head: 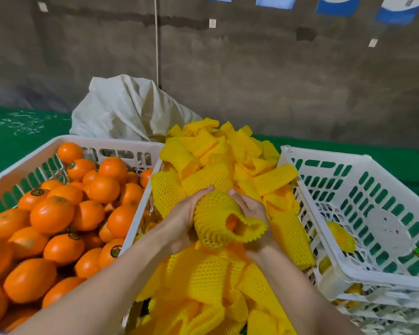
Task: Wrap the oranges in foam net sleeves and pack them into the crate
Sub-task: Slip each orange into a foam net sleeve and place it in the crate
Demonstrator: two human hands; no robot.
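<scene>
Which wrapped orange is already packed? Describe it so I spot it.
Find the white crate on the right. Against its left wall lies one net-wrapped orange. Unlike the flat sleeves heaped beside the crate, it bulges round and sits inside.

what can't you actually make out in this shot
Head view:
Orange in the held sleeve: mostly covered by foam; only a sliver shows at the open end.
Sticker text: too small.
Blue signs: cut off by the top edge, blurred.
Whatever holds the sleeve pile: buried.
</scene>
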